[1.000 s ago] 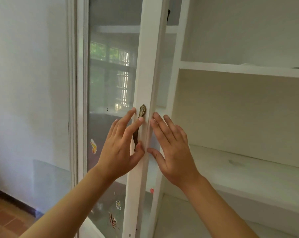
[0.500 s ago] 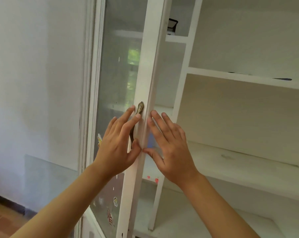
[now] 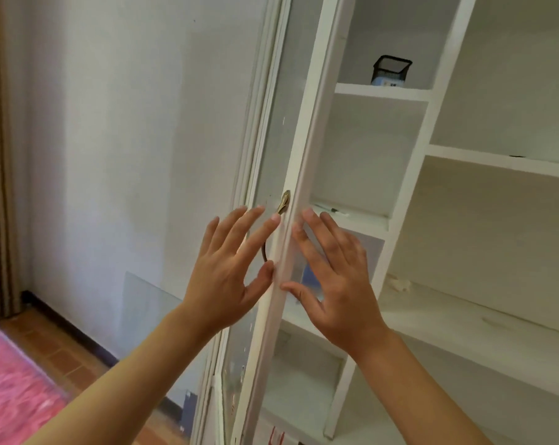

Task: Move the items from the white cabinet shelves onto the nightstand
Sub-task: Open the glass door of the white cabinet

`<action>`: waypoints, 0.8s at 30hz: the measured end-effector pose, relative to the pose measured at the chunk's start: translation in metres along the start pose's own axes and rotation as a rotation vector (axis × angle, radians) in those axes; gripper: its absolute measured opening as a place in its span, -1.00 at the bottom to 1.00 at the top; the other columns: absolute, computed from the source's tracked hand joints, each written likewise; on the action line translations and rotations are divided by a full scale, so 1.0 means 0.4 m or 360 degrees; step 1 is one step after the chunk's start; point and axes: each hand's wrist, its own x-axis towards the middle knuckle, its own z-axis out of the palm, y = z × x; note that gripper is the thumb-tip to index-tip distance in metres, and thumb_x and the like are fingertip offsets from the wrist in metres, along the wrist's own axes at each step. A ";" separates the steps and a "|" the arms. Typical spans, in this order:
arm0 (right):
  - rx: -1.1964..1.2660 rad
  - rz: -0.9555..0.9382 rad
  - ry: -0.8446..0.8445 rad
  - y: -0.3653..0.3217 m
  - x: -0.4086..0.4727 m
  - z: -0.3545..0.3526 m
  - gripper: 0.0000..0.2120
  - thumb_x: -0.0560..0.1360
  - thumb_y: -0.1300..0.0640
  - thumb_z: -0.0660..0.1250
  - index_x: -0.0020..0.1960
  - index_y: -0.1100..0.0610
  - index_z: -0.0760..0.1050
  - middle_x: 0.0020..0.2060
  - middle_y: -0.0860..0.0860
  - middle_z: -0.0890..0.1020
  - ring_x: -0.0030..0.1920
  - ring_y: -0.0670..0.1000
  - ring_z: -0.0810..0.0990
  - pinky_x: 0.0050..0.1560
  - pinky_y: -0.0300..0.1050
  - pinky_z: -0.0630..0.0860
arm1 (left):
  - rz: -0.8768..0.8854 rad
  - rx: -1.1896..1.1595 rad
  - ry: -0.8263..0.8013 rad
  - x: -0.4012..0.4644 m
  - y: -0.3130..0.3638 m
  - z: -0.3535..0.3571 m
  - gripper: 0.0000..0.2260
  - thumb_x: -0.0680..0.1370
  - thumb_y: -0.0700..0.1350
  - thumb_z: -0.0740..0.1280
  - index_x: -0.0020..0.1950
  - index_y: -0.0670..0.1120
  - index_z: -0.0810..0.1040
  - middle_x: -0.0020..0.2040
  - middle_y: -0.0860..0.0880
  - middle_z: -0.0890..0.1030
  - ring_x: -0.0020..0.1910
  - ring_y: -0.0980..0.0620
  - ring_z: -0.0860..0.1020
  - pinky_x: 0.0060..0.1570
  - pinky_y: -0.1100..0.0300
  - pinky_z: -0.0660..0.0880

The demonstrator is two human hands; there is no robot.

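Both hands are reaching up to the glass door (image 3: pixel 291 155) of the white cabinet (image 3: pixel 409 200), and the door is standing open. The left hand (image 3: pixel 230 271) and the right hand (image 3: pixel 336 277) are spreading flat with straight fingers on either side of the door's edge, holding nothing. A black mesh cup (image 3: pixel 391 70) is sitting on a high shelf, and a pen (image 3: pixel 331 209) is lying on the shelf below it.

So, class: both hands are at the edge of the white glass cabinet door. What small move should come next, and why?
Probably swing the white-framed glass door fully aside. The left hand and right hand lie open on either side of its edge, holding nothing, and the black mesh pen holder sits on a shelf just behind it.
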 end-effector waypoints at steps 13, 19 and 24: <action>0.0120 -0.0128 0.0030 -0.129 0.103 0.102 -0.28 0.65 -0.18 0.31 0.67 0.13 0.20 0.68 0.08 0.14 0.69 0.13 0.07 0.54 0.40 0.19 | -0.0057 0.0356 -0.0119 -0.147 -0.082 -0.158 -0.29 0.57 0.23 0.40 0.63 -0.05 0.31 0.67 -0.07 0.22 0.67 -0.12 0.14 0.53 -0.34 0.21; 0.0158 -0.0208 -0.0024 -0.184 0.160 0.157 -0.25 0.65 -0.15 0.33 0.70 0.08 0.10 0.70 0.05 0.05 0.70 0.09 -0.03 0.59 0.38 0.10 | -0.0070 0.0480 -0.0162 -0.194 -0.131 -0.218 -0.27 0.59 0.24 0.38 0.66 -0.03 0.24 0.68 -0.03 0.19 0.67 -0.11 0.14 0.57 -0.27 0.19; 0.0087 -0.0291 -0.0043 -0.212 0.217 0.206 -0.27 0.67 -0.18 0.29 0.70 0.05 0.09 0.71 0.02 0.01 0.70 0.07 -0.07 0.62 0.34 0.06 | -0.0140 0.0545 -0.0173 -0.208 -0.184 -0.257 -0.28 0.60 0.26 0.33 0.67 0.00 0.21 0.67 -0.01 0.22 0.67 -0.10 0.15 0.59 -0.23 0.17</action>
